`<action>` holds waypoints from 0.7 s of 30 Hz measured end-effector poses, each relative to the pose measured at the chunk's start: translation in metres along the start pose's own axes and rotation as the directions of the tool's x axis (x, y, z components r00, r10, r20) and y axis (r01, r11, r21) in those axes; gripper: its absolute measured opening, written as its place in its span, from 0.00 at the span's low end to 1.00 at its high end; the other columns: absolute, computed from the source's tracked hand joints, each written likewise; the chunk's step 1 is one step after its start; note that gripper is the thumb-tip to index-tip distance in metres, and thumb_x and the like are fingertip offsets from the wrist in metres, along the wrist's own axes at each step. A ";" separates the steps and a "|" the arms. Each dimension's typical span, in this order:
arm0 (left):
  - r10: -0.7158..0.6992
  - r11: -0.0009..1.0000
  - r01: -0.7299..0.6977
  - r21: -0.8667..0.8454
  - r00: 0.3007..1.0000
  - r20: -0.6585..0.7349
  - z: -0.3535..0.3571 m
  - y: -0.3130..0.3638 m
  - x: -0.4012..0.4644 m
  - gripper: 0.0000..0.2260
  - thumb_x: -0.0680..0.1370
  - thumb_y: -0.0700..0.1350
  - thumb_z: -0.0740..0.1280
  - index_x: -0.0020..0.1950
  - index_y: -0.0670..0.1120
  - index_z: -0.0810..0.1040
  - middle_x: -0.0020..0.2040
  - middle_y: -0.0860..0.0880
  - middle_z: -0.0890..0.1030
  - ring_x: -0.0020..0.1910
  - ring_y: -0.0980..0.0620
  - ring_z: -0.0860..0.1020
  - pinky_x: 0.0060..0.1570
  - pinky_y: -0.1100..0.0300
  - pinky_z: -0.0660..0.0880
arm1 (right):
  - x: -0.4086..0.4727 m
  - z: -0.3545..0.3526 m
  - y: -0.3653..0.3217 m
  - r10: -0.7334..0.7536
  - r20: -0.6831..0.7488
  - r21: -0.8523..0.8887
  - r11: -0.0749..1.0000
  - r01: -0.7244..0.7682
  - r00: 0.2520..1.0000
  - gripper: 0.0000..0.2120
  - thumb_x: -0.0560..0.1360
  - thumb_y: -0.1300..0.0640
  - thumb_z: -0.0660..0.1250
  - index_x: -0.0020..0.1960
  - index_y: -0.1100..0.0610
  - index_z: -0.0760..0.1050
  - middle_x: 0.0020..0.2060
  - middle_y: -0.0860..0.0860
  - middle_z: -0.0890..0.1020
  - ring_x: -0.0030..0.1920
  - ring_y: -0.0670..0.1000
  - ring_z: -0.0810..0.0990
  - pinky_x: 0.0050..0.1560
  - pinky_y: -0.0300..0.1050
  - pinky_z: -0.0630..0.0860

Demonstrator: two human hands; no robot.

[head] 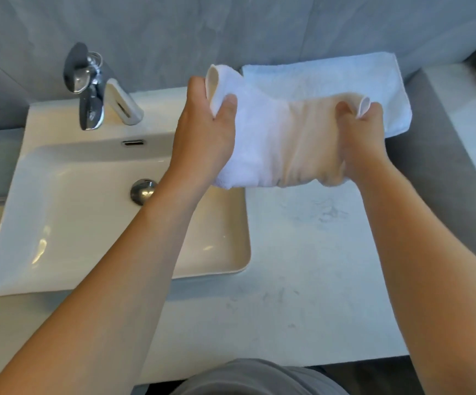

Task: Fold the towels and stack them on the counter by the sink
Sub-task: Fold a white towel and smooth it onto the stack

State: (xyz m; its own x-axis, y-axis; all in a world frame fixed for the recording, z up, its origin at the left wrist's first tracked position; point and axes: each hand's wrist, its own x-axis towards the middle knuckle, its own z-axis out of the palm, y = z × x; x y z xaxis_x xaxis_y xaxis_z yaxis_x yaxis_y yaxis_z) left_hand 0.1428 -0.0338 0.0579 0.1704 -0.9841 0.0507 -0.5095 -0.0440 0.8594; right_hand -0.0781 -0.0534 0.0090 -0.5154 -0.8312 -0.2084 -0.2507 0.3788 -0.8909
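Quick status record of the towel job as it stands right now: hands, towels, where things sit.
left hand: left hand grips the left end of the held towel
right hand: right hand grips its right end
held towel: white, bunched and stretched between both hands, above the sink's right edge and the counter
second towel: folded towel lies flat on the counter by the wall, behind the held one
sink: white sink left of the counter space, faucet at its back
stack: one towel down, none on top yet

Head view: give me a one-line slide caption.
Both hands, left and right, hold a white towel before a folded towel beside the sink.
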 end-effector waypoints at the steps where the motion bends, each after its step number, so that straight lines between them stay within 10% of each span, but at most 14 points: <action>1: -0.003 1.000 0.003 -0.016 1.000 -0.011 0.010 0.004 0.007 0.08 0.82 0.51 0.60 0.56 0.48 0.64 0.44 0.57 0.72 0.44 0.56 0.74 0.42 0.60 0.70 | 0.015 -0.007 0.000 -0.011 -0.018 -0.002 1.000 0.011 1.000 0.11 0.79 0.47 0.59 0.56 0.53 0.64 0.38 0.45 0.72 0.37 0.44 0.73 0.44 0.45 0.73; 21: -0.200 0.979 0.201 -0.037 0.979 0.030 0.140 -0.026 0.150 0.09 0.84 0.50 0.57 0.59 0.45 0.68 0.48 0.54 0.74 0.45 0.55 0.74 0.42 0.63 0.69 | 0.206 -0.061 0.010 -0.183 0.009 -0.534 0.830 0.160 0.983 0.22 0.82 0.45 0.53 0.67 0.61 0.61 0.62 0.62 0.75 0.60 0.63 0.74 0.47 0.47 0.64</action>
State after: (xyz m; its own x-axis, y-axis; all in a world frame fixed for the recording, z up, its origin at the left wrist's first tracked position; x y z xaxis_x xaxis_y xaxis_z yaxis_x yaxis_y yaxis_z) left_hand 0.0635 -0.2046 -0.0283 0.2432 -0.9601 -0.1380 -0.4333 -0.2348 0.8701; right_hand -0.2366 -0.1958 -0.0187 -0.4533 -0.8902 -0.0456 -0.7279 0.3992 -0.5576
